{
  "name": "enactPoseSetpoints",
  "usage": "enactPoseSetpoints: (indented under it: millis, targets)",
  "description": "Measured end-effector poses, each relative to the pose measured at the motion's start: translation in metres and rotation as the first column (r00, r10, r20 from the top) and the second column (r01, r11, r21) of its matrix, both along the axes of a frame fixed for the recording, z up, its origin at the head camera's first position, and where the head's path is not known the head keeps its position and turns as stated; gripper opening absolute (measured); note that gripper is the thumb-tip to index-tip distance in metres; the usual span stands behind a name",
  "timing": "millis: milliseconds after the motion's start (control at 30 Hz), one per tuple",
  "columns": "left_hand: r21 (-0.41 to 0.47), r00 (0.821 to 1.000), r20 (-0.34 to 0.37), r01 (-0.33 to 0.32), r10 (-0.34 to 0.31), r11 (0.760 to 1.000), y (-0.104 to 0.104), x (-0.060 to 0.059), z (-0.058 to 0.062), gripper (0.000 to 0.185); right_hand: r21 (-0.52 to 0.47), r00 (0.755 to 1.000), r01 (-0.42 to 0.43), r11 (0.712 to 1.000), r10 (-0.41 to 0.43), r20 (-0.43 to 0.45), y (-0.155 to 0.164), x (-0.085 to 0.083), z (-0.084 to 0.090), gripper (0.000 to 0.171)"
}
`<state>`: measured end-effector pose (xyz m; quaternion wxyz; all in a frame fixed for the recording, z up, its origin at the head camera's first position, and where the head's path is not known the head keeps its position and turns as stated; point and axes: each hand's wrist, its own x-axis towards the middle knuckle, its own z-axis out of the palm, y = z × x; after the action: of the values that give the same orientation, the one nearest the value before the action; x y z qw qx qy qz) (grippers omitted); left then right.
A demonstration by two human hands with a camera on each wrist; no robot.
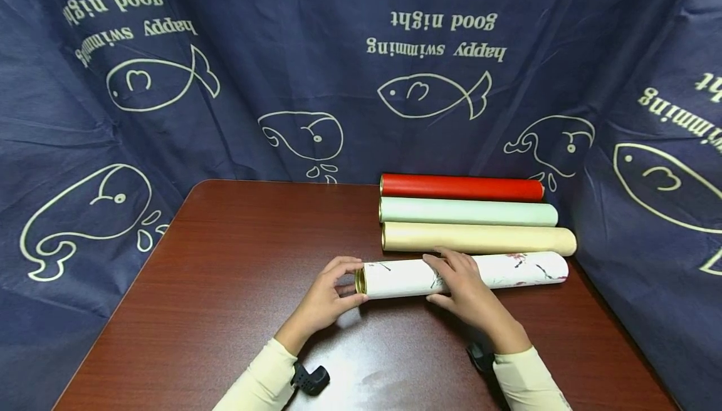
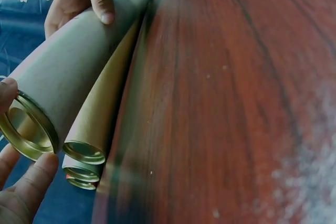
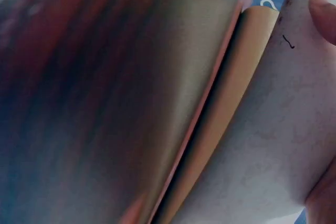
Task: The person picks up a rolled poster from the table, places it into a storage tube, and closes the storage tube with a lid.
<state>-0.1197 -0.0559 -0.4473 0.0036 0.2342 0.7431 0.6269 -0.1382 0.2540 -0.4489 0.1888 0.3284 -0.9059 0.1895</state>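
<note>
A white paper tube (image 1: 395, 280) printed with dark branches and reddish marks lies crosswise in front of me. My left hand (image 1: 323, 303) holds its left end, with fingers and thumb on opposite sides of the gold metal rim (image 2: 44, 129). That end shows a recessed gold opening in the left wrist view. Around the middle of the tube, my right hand (image 1: 469, 292) has its fingers over the far side and its thumb on the near side. The right wrist view shows the white tube (image 3: 252, 129) close up, with a fingertip and part of the hand at the right edge.
Just behind the white tube lies a cream-yellow tube (image 1: 479, 239), then a pale green one (image 1: 468, 211) and a red one (image 1: 462, 187), all roughly parallel. They rest on a reddish-brown wooden table (image 1: 237, 260). A dark blue printed cloth (image 1: 316, 35) hangs behind it.
</note>
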Motion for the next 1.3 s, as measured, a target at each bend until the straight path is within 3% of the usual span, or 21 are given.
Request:
enactPoseSetpoints:
  millis: [133, 433, 733, 1033, 1100, 1300]
  targets:
    - [0.018, 1.000, 0.006, 0.007, -0.007, 1.000, 0.000, -0.005, -0.009, 0.055, 0.032, 1.000, 0.012, 0.999, -0.012, -0.001, -0.001, 0.000, 0.001, 0.085]
    - [-0.045, 0.991, -0.041, 0.129, -0.131, 0.991, 0.003, -0.005, -0.002, 0.058, -0.006, 0.997, 0.038, 0.999, -0.038, 0.074, 0.012, 0.005, 0.008, 0.079]
    - [-0.078, 0.987, -0.124, 0.091, -0.100, 0.993, 0.005, -0.002, -0.003, 0.061, -0.006, 0.996, 0.035, 0.999, -0.034, 0.083, 0.010, 0.006, 0.011, 0.076]
    - [0.012, 0.983, -0.147, 0.116, -0.113, 0.993, 0.008, -0.003, -0.009, 0.060, 0.000, 0.998, 0.008, 1.000, -0.008, 0.062, 0.010, 0.009, 0.014, 0.077]
    - [-0.007, 0.980, -0.160, 0.122, -0.122, 0.992, 0.010, -0.003, -0.009, 0.059, 0.002, 0.999, 0.007, 1.000, -0.007, 0.054, 0.011, 0.008, 0.013, 0.077]
    - [-0.180, 0.964, -0.244, 0.062, -0.105, 0.982, 0.013, -0.006, -0.009, 0.060, 0.000, 0.998, -0.002, 1.000, 0.002, 0.056, 0.015, 0.007, 0.009, 0.077]
